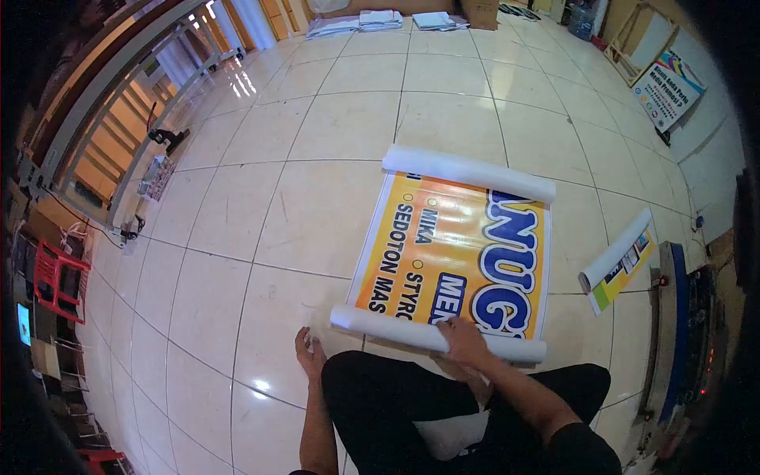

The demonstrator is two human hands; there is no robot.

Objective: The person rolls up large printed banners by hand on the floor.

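Observation:
A printed banner [451,237] in yellow and orange with blue and black lettering lies on the tiled floor in front of my crossed legs. Both its far end and its near end are rolled up, showing the white back. My right hand [463,342] rests on the near roll [388,326], fingers bent over it right of its middle. Off the roll's left end, just above the floor, my left hand [311,356] has its fingers curled together. Something small and whitish shows at those fingertips, too small to name.
A smaller, partly rolled print [621,265] lies to the right, beside a long blue-and-grey machine [673,317]. A metal-framed stand [119,119] and a red chair [59,277] are at left. Paper stacks [380,20] sit at the back; a sign [667,91] leans at far right.

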